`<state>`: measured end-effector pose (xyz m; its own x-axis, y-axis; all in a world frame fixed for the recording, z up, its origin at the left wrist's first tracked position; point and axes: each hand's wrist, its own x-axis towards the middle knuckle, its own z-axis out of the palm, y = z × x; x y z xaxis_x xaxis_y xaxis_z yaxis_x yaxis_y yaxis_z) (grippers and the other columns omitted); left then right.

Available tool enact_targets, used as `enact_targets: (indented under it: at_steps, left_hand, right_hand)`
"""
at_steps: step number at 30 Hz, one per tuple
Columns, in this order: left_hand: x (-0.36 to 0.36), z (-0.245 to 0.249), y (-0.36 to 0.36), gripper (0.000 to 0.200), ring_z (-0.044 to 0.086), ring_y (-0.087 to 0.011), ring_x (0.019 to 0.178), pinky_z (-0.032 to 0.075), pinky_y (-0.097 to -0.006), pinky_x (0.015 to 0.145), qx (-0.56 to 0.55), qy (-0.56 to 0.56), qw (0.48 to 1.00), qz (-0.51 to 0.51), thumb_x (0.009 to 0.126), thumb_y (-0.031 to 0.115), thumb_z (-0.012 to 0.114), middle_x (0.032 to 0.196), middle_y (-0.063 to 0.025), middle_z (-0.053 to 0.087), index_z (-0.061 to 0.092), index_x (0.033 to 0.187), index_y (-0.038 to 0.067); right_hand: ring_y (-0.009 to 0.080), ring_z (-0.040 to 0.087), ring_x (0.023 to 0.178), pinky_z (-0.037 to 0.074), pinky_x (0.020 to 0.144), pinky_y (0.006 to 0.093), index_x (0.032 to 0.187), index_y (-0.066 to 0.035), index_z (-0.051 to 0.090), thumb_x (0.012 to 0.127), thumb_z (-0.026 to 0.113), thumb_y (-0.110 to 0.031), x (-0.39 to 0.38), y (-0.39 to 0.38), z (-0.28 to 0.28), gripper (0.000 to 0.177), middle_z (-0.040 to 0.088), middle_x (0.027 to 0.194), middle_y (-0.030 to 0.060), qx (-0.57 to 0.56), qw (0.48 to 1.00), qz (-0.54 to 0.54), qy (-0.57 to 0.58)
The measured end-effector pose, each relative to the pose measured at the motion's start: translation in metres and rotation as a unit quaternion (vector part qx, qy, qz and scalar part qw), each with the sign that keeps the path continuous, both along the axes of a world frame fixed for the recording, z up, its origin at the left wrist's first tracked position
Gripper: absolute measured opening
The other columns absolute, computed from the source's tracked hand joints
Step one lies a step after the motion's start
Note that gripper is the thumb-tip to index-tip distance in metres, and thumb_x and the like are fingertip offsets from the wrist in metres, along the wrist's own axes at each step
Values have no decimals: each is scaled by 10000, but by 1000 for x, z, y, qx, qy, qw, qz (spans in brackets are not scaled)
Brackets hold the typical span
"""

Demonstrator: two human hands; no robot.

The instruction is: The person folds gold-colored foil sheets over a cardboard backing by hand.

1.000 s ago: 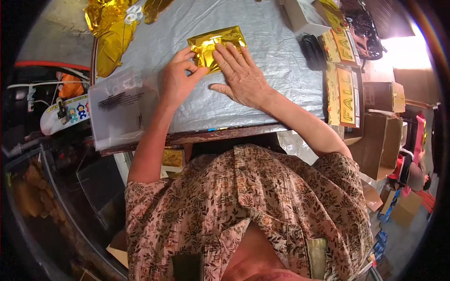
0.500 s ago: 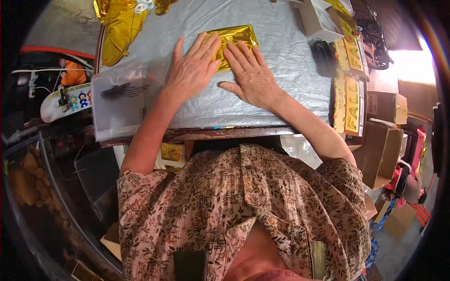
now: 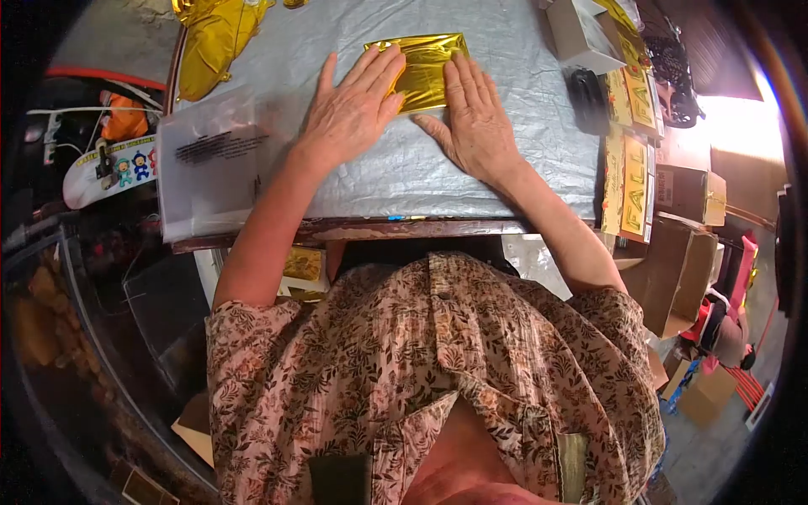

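A shiny gold foil piece (image 3: pixel 423 74), flat and roughly rectangular, lies on the silvery covered table (image 3: pixel 379 189). My left hand (image 3: pixel 353 109) rests palm down with fingers stretched, its fingertips over the foil's left side. On the foil's right edge lie the fingers of my right hand (image 3: pixel 478 118), also flat, the thumb pointing left just below the foil. Neither hand grips anything. The middle of the foil shows between the two hands, with creases and reflections.
A clear plastic bag (image 3: pixel 206 181) with dark print lies at the table's left. Gold foil (image 3: pixel 210 50) is heaped at the back left. At the right stand a white box (image 3: pixel 581 38), a black object (image 3: pixel 585 93), yellow "FALL" boxes (image 3: pixel 624 181) and cardboard boxes (image 3: pixel 673 273).
My right hand has slid right to the foil's right edge, uncovering more of its middle. My left hand has stayed nearly in place, still flat.
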<state>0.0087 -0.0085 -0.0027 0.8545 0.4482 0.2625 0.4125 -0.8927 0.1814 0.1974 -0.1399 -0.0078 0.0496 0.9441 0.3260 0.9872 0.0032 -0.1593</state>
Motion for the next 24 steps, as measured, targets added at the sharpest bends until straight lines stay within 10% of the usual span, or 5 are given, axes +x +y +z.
enact_targets:
  at_steps: [16, 24]
  left_hand:
    - [-4, 7, -2, 593, 302, -272, 1508, 151, -641, 1200, -48, -40, 998, 6, 1029, 376, 507, 1634, -61, 339, 407, 1534, 80]
    - [-12, 36, -8, 146, 462, -288, 1406, 217, -665, 1193, 145, -44, 982, -110, 815, 179, 713, 1262, -91, 678, 752, 883, 56]
  right_hand:
    - [371, 385, 1443, 300, 1208, 450, 1466, 58, 423, 1002, 591, -402, 16, 5, 5, 675, 425, 1538, 216, 15, 994, 108, 9]
    - [375, 385, 1441, 299, 1202, 469, 1455, 60, 438, 996, 592, -422, 15, 4, 4, 683, 434, 1524, 236, 27, 994, 103, 21]
